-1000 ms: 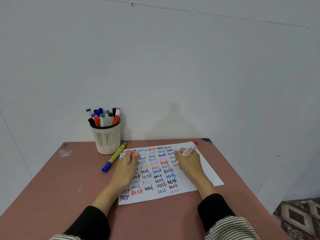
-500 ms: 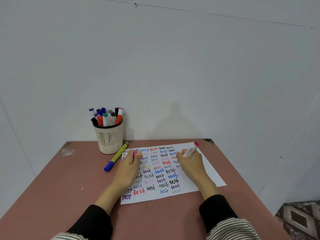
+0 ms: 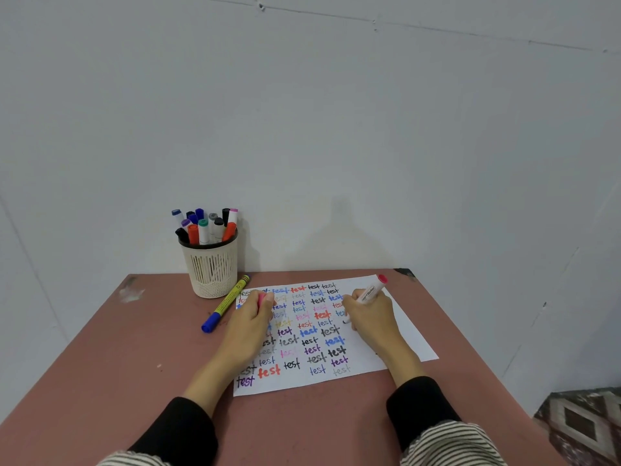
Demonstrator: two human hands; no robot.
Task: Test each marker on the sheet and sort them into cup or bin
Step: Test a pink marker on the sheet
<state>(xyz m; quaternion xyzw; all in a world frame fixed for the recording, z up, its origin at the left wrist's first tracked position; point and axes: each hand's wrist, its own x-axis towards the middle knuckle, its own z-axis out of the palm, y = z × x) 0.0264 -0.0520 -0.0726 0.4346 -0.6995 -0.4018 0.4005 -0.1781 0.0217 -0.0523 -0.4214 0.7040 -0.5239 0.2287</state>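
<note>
A pale grey wall [image 3: 336, 129] fills the upper picture from 9 through 12 to 3 o'clock. Below it a reddish-brown table [image 3: 117, 358] spreads across the lower half, with a scuffed pale patch near its far left corner at about 10 o'clock. At 4 o'clock a strip of patterned floor [image 3: 581, 422] shows past the table edge.

On the table, around 6 o'clock of centre, lies the white sheet [image 3: 403, 334], covered in rows of the word "test" in black, blue, red, purple, pink and yellow. The person's black sleeves with striped cuffs enter from 7 and 5 o'clock.

The left hand [image 3: 247, 331] rests on the sheet's left part, fingers curled round a pink cap [image 3: 261, 299] that peeps out at the fingertips. The right hand [image 3: 373, 317] rests on the sheet's right part, clasping a white marker [image 3: 369, 293] with a red end that tilts up toward 1 o'clock; its tip meets the paper beside a short dark stroke.

At 10 o'clock of the sheet stands a cream mesh cup [image 3: 211, 267], upright against the wall, holding a bunch of capped markers [image 3: 205, 227]. Just beside the cup, toward 5 o'clock from it, a yellow marker with a blue cap [image 3: 225, 303] lies flat on the table, touching the sheet's far left corner.
</note>
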